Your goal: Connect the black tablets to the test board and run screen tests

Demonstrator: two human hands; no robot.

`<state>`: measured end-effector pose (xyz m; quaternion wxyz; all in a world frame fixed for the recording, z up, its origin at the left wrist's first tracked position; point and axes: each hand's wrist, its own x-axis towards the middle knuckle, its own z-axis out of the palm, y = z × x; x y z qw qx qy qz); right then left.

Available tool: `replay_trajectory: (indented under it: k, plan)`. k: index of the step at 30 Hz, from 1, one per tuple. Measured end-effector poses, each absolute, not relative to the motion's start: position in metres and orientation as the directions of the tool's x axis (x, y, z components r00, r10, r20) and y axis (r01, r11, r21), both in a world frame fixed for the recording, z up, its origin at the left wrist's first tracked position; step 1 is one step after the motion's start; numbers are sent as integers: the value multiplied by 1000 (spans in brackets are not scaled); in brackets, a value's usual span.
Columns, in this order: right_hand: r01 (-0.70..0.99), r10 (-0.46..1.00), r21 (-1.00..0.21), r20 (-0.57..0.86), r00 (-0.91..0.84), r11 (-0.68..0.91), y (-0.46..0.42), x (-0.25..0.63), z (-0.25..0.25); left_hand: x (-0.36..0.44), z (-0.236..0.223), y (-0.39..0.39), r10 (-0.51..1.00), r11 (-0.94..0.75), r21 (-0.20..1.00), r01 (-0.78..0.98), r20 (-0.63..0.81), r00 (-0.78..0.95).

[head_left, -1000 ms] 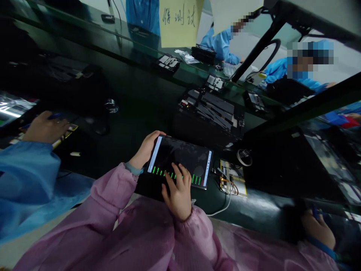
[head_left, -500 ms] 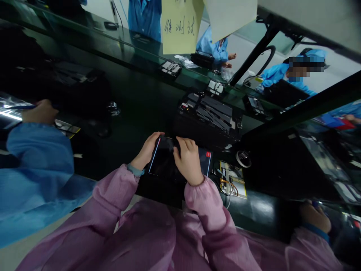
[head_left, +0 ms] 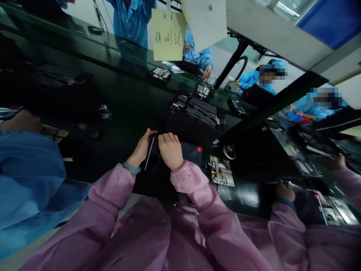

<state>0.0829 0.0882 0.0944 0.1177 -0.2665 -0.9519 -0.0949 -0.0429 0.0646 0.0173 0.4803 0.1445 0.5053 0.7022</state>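
Head view: a dark tablet (head_left: pixel 190 154) lies low in the middle of a dark green bench (head_left: pixel 131 82), just in front of a person in pink sleeves. The left hand (head_left: pixel 139 151) is partly closed around the tablet's left end, thumb at the far corner, other fingers hidden. The right hand (head_left: pixel 170 151) is half curled over the tablet's far edge, knuckles up; I cannot tell whether it grips or only rests. Close behind the tablet, a black box (head_left: pixel 187 130) loaded with flat dark pieces blocks the far side. Just right lie a yellow-edged circuit assembly (head_left: pixel 221 173) with loose cables and a white ring (head_left: pixel 229 152); a large dark case (head_left: pixel 251 160) stands beyond them. Far left is another dark box (head_left: pixel 53 94). A slanting post (head_left: pixel 261 103) crosses the far right, and a yellow note (head_left: pixel 168 35) hangs ahead. The widest gap runs between the two boxes; a shiny strip continues near right, up to a neighbour's hand (head_left: pixel 286 192). The bench's near edge sits against the person's body.
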Motion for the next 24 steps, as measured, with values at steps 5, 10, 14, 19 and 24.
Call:
replay_trajectory:
  k: [5, 10, 14, 19, 24]
  plan:
    - [633, 638, -162, 395, -661, 757, 75, 194, 96, -42, 25, 56, 864, 2, 922, -387, -197, -464]
    - [722, 835, -478, 488, -255, 500, 69, 303, 94, -41, 31, 49, 887, 84, 957, -279, -200, -417]
    - [650, 881, -667, 472, -7, 363, 49, 332, 94, -40, 34, 50, 878, 50, 954, -297, -184, -442]
    - [575, 824, -697, 562, 68, 428, 22, 324, 99, -40, 32, 51, 879, -10, 941, -340, -153, -451]
    - [510, 778, -697, 623, 80, 505, 4, 324, 106, -39, 33, 50, 892, -45, 937, -346, -118, -436]
